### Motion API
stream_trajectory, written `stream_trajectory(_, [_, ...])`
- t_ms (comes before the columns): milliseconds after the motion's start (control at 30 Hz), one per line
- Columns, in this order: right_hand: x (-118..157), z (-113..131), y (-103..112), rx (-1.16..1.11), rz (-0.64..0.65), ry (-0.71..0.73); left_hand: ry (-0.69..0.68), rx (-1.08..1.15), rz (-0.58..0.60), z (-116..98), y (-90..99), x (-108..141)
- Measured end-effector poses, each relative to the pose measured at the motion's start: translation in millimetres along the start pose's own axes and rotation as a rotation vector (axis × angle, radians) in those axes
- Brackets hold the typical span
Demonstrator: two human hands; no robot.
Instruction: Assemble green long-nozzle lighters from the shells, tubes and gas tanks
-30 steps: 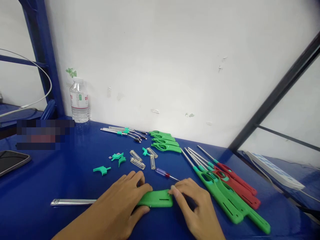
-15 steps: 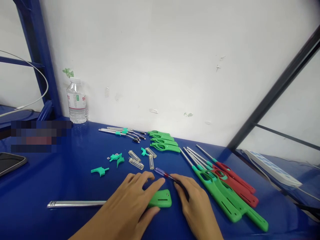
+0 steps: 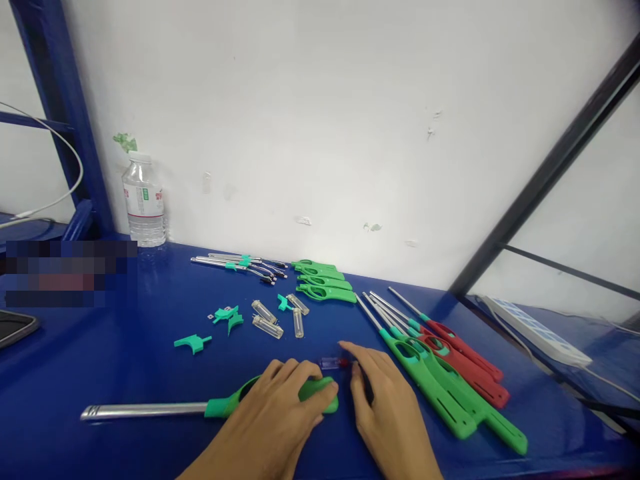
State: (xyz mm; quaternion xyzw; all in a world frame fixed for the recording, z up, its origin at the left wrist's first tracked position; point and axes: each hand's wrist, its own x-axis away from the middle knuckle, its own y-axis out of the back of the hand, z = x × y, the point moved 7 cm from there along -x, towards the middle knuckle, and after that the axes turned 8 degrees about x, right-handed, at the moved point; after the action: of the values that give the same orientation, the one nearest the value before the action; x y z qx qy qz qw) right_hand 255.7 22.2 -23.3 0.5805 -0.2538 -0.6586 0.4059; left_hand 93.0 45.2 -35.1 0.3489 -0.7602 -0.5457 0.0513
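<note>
A long-nosed gas lighter with a metal tube and green handle lies across the front of the table. My left hand is closed over that handle from above, hiding much of it. Beside the handle's end, my right hand has its thumb and fingers around a slim screwdriver with a clear purple and red end. The rest of the screwdriver is largely hidden by the hand. Beyond the hands lie several clear fuel tanks and small teal plastic pieces.
Assembled green lighters and red lighters lie at the right. Green handle shells and metal tubes with wires rest near the wall. A water bottle, a phone and a power strip are farther out.
My left hand has shifted right along the green handle, uncovering the teal collar by the tube. The screwdriver has turned flatter and dropped nearer to me. The view has shifted slightly.
</note>
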Motion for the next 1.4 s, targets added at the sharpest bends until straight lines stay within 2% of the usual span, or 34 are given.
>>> stream_trajectory(133, [1, 5, -7, -0.04, 0.021, 0.09, -0.019, 0.029, -0.034, -1, 3.0, 4])
stream_trajectory(333, [0, 2, -5, -0.049, 0.007, 0.079, -0.029, 0.055, -0.072, -1, 9.6, 3])
stream_trajectory(400, [-2, 3, 4, -0.065, -0.065, 0.069, -0.034, 0.054, -0.081, 0, 8.0, 3])
stream_trajectory(500, [-2, 2, 25, -0.123, -0.247, 0.014, -0.035, 0.056, -0.081, 0, 6.4, 1])
stream_trajectory(633, [3, 0, 39, -0.343, -0.391, -0.043, -0.03, 0.062, -0.053, -4, 10.1, 0])
stream_trajectory(800, [10, 4, 35, -0.696, -0.379, -0.142, -0.015, 0.056, -0.012, -7, 17.1, -3])
stream_trajectory(933, [13, 8, 30, -0.829, -0.358, -0.274, -0.01, 0.059, 0.013, -7, 17.3, -3])
stream_trajectory(1267, [12, 6, 28, -0.868, -0.324, -0.277, -0.007, 0.062, 0.013, -8, 11.9, -3])
stream_trajectory(1400, [9, 7, 30, -0.799, -0.295, -0.146, -0.016, 0.062, -0.002, -7, 13.6, -3])
